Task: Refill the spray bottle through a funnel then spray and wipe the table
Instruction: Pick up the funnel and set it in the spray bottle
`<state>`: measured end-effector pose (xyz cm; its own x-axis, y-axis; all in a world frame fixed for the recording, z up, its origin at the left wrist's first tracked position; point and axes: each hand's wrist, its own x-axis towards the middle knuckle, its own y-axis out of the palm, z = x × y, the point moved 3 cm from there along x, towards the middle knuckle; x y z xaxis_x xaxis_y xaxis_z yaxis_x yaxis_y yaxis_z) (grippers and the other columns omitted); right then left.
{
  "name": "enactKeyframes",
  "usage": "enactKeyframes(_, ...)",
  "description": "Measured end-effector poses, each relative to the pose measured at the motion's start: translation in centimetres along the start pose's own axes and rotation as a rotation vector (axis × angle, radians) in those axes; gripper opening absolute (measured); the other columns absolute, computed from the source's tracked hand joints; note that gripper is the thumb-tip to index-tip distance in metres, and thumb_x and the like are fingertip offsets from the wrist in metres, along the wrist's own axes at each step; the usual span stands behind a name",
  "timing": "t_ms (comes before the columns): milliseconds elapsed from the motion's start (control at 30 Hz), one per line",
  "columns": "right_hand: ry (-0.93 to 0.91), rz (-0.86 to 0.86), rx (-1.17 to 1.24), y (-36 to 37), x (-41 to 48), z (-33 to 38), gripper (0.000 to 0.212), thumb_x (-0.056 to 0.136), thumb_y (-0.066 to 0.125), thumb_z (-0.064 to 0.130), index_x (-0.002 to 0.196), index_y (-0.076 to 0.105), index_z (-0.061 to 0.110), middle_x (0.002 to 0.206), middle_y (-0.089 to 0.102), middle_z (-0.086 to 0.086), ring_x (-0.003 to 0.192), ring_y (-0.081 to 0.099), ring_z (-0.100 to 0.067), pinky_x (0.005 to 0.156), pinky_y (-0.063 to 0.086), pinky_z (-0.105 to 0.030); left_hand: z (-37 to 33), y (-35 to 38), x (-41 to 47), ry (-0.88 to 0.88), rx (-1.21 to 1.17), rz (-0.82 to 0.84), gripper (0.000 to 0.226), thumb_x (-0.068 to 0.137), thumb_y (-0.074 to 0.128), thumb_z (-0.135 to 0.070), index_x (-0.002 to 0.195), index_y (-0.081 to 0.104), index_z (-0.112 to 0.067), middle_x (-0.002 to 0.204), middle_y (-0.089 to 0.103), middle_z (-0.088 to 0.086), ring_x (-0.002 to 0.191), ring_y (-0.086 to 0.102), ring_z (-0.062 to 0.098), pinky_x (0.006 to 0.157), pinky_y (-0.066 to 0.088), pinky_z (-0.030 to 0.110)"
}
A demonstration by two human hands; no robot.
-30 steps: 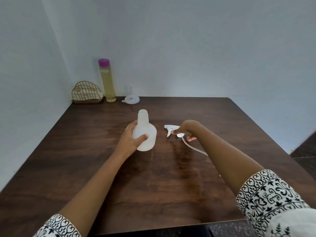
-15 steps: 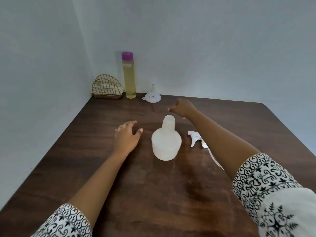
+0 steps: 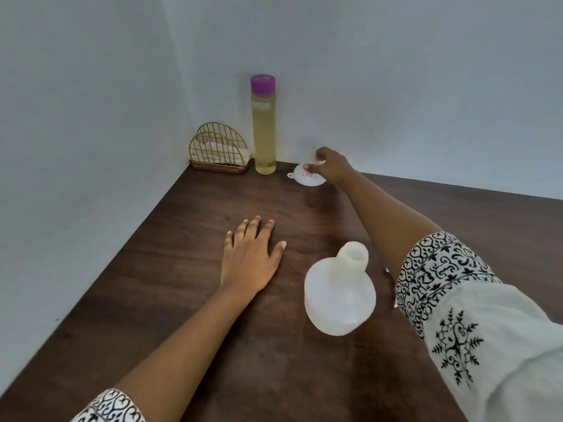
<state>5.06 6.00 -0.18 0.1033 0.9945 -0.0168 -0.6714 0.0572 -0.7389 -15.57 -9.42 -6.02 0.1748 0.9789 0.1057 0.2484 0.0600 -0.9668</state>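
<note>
Wood table [image 3: 274, 376]: wire holder [image 3: 217, 147], purple-capped bottle [image 3: 263, 132], funnel [image 3: 300, 178] at back corner; uncapped spray bottle [image 3: 338, 300] nearer.

2 plain walls, both painted a pale blue-grey, meet in 1 vertical corner seam [image 3: 170, 86] left of centre. The left wall [image 3: 76, 147] runs toward the viewer, and the back wall [image 3: 411, 86] spans the rest of the view. A dark brown wooden table [image 3: 289, 376] with visible grain fills the lower part. It sits pushed into that corner, its left and far edges against the walls. Light is soft and even, shadows are faint, and a dull sheen lies on the tabletop.
</note>
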Motion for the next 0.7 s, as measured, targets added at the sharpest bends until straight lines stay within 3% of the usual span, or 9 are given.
enactKeyframes(133, -0.03, -0.102, -0.045, 0.5, 1.2, 0.5, 0.039, 0.086, 0.064, 0.034, 0.11, 0.059, 0.004, 0.118, 0.062, -0.009, 0.11, 0.056, -0.027, 0.082, 0.04, -0.03, 0.1, 0.0, 0.0, -0.009, -0.001, 0.002, 0.058, 0.096, 0.029, -0.056, 0.148, 0.024, -0.032, 0.158, 0.021, -0.002, 0.147, 0.013, 0.02, 0.117, 0.011, 0.046)
enactKeyframes(300, -0.036, -0.068, -0.078, 0.2, -1.3, 1.2, 0.044, 0.083, 0.069, 0.034, 0.12, 0.061, 0.013, 0.117, 0.063, -0.005, 0.108, 0.058, -0.023, 0.08, 0.042, -0.029, 0.0, -0.2, 0.0, -0.015, -0.007, 0.014, 0.059, 0.096, 0.03, -0.056, 0.148, 0.025, -0.031, 0.158, 0.021, 0.0, 0.146, 0.014, 0.022, 0.117, 0.011, 0.046)
enactKeyframes(433, -0.079, -0.088, -0.072, -1.9, -5.7, 2.4, 0.033, 0.08, 0.07, 0.039, 0.088, 0.064, 0.008, 0.086, 0.063, -0.002, 0.082, 0.057, -0.02, 0.059, 0.037, -0.024, -0.3, -0.8, -0.4, -0.01, -0.048, 0.036, 0.058, 0.095, 0.033, -0.055, 0.148, 0.028, -0.029, 0.158, 0.023, 0.001, 0.146, 0.015, 0.022, 0.117, 0.011, 0.047)
enactKeyframes(500, -0.13, -0.128, -0.056, -3.5, -8.6, 3.4, 0.037, 0.079, 0.071, 0.038, 0.092, 0.066, 0.003, 0.089, 0.068, -0.006, 0.085, 0.06, -0.022, 0.067, 0.043, -0.03, -0.2, -1.1, -0.5, -0.025, -0.109, 0.054, 0.056, 0.095, 0.039, -0.052, 0.146, 0.033, -0.029, 0.157, 0.025, 0.001, 0.146, 0.015, 0.021, 0.117, 0.01, 0.047)
enactKeyframes(600, -0.224, -0.225, -0.007, -6.6, -14.0, 5.7, 0.033, 0.081, 0.071, 0.034, 0.102, 0.07, 0.009, 0.104, 0.07, -0.002, 0.092, 0.061, -0.017, 0.084, 0.048, -0.035, -0.2, -2.7, -1.1, -0.094, -0.401, 0.075, 0.047, 0.093, 0.052, -0.041, 0.138, 0.047, -0.028, 0.152, 0.036, 0.001, 0.143, 0.026, 0.02, 0.117, 0.014, 0.044)
enactKeyframes(700, -0.298, -0.339, 0.045, -9.2, -19.1, 8.0, 0.032, 0.081, 0.07, 0.035, 0.105, 0.07, 0.014, 0.104, 0.07, 0.003, 0.084, 0.061, -0.015, 0.081, 0.05, -0.033, -1.0, -6.2, -2.7, -0.182, -0.901, 0.003, 0.035, 0.094, 0.056, -0.028, 0.128, 0.057, -0.024, 0.137, 0.053, 0.001, 0.127, 0.047, 0.016, 0.102, 0.037, 0.033)
